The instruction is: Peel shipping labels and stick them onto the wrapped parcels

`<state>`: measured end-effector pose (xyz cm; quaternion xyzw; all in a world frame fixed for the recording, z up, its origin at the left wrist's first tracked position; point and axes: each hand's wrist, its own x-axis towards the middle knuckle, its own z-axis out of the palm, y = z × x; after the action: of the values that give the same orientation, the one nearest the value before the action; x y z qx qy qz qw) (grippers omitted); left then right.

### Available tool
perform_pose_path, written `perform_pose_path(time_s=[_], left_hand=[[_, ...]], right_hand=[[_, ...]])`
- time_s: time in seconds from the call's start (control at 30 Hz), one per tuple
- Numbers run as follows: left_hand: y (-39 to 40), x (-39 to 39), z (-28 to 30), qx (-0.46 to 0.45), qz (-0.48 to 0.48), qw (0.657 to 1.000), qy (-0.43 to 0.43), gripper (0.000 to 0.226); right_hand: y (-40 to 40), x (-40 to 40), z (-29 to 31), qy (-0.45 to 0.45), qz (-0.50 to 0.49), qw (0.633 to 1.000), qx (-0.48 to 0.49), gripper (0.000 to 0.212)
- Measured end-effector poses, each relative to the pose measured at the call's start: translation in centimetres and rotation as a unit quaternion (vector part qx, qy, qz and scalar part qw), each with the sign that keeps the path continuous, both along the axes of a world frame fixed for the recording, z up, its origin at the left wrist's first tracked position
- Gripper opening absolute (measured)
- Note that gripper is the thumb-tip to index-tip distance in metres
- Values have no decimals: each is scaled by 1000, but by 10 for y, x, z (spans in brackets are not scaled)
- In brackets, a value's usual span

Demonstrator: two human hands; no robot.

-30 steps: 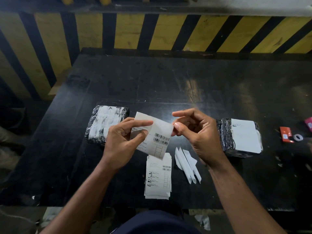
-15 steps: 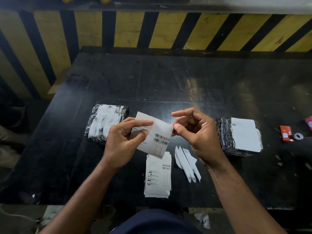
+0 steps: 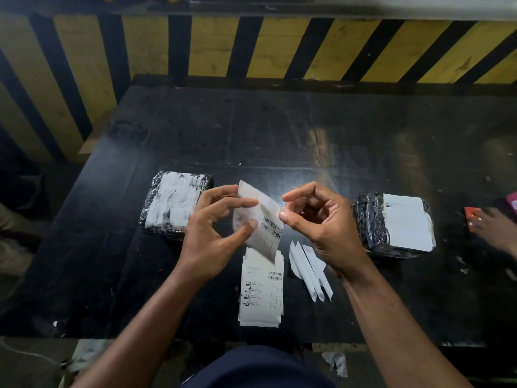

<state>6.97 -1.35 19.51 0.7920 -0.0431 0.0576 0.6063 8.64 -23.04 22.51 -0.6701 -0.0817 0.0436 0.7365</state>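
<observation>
A white shipping label (image 3: 261,219) with barcodes hangs tilted above the black table between my hands. My left hand (image 3: 215,228) pinches its left side between thumb and fingers. My right hand (image 3: 321,222) pinches its right edge with thumb and curled fingers. Under it lies a stack of labels (image 3: 261,292). A black-wrapped parcel (image 3: 173,205) with a worn white patch lies left of my left hand. Another wrapped parcel (image 3: 397,222), with a white label on top, lies to the right.
Folded white backing strips (image 3: 309,268) lie beside the stack. Another person's hand (image 3: 496,228) reaches in at the right edge, over a small orange item (image 3: 471,215). A yellow-and-black striped wall (image 3: 251,49) stands behind the table (image 3: 279,130).
The label has turned more upright and looks blurred from motion. My right thumb has closed on its edge. Another person's hand has come in at the right, by the orange item.
</observation>
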Motion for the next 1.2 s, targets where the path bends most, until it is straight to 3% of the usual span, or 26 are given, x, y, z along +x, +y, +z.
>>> perform_pose_path(time_s=[0.1, 0.3, 0.53, 0.7, 0.97, 1.1, 1.2], left_hand=[[-7, -5, 1, 38, 5, 999, -11, 37], [-27, -11, 6, -73, -36, 996, 25, 42], [-32, -13, 7, -189, 11, 978, 89, 26], [-35, -14, 3, -240, 80, 963, 96, 34], [-42, -17, -10, -193, 135, 971, 42, 23], [-44, -20, -14, -186, 154, 969, 45, 25], [-48, -23, -11, -214, 149, 964, 53, 25]], right_hand=[[3, 0, -3, 10, -7, 1000, 11, 20], [9, 0, -9, 38, -2, 999, 20, 21], [7, 1, -12, 60, -18, 998, 15, 19], [9, 0, -17, 61, -65, 996, -2, 17], [24, -7, -25, 149, -91, 980, 92, 22], [34, -12, -30, 156, -152, 973, 74, 21], [41, -19, -35, 110, -159, 981, 32, 24]])
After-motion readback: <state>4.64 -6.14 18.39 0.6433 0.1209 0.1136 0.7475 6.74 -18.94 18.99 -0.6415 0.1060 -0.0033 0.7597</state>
